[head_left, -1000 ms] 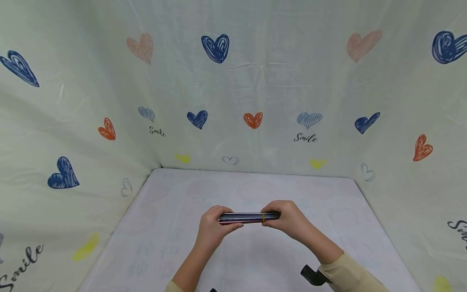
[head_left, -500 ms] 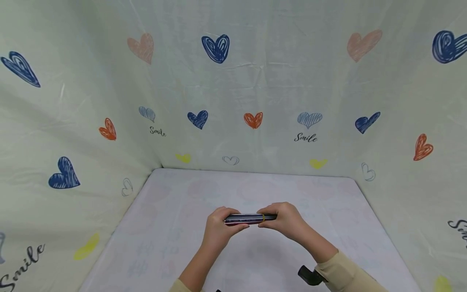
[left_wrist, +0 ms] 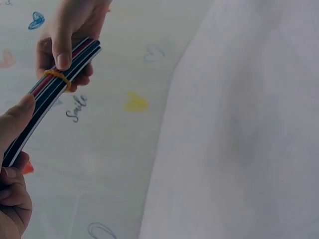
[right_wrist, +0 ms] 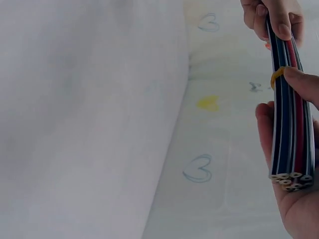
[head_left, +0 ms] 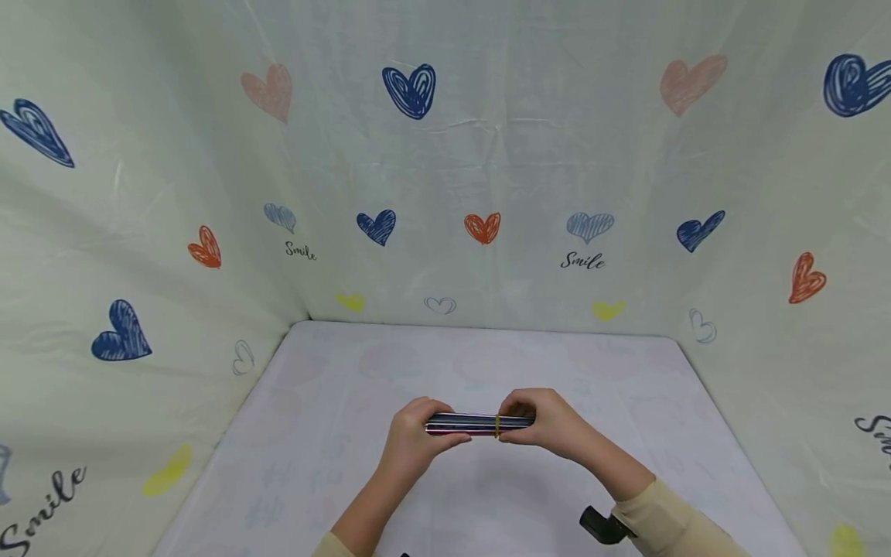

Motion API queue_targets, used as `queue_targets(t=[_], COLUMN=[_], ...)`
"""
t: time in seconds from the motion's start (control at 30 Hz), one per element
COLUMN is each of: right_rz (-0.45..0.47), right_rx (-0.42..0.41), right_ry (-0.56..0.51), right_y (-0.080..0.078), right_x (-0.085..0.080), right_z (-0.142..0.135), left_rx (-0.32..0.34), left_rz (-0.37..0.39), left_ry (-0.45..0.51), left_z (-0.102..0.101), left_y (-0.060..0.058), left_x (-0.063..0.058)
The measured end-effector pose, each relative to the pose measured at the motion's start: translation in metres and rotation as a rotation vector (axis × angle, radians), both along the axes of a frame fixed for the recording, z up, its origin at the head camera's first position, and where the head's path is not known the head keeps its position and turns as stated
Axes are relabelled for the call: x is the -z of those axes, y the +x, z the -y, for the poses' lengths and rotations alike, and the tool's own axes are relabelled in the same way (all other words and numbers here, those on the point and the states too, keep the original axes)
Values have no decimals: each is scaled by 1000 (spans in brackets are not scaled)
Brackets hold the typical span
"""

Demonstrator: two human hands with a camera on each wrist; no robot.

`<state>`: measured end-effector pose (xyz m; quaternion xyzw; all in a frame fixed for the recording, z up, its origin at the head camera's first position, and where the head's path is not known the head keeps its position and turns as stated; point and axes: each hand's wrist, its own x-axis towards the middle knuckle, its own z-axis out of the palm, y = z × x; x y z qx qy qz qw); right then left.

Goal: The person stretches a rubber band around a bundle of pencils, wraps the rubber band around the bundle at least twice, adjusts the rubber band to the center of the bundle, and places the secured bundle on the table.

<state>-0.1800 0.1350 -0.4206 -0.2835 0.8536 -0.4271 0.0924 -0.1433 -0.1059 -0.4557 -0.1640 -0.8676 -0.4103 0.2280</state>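
Both hands hold a bundle of striped pencils level above the white table. The pencils are dark blue, white and red, and their round pale ends show in the right wrist view. A yellow rubber band wraps the bundle, nearer its right end. My left hand grips the left end between thumb and fingers. Around the right end, my right hand holds the bundle, its thumb right at the rubber band. In the head view the right hand's palm hides part of that end.
The white tabletop spreads beneath the hands. A pale curtain printed with hearts and "Smile" stands behind it and along both sides. A black bracket sticks out at the right sleeve.
The hands drew closer together along the bundle, then the right hand slid back right to the rubber band. The bundle now sits slightly lower in the head view.
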Motion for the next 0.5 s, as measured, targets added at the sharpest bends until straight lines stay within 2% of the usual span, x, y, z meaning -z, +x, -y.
queue_targets(t=[0.1, 0.17, 0.33, 0.5], right_rz=[6, -11, 4, 6], right_rx=[-27, -33, -15, -16], right_ry=[44, 59, -10, -58], right_y=[-2, -4, -5, -5], right_x=[-3, -4, 2, 10], right_z=[2, 5, 7, 6], left_rx=[5, 1, -21, -22], left_rz=[-2, -30, -139, -188], left_ry=[-34, -56, -71, -75], left_z=[0, -1, -3, -5], left_y=[0, 0, -3, -3], left_x=[-1, -1, -1, 1])
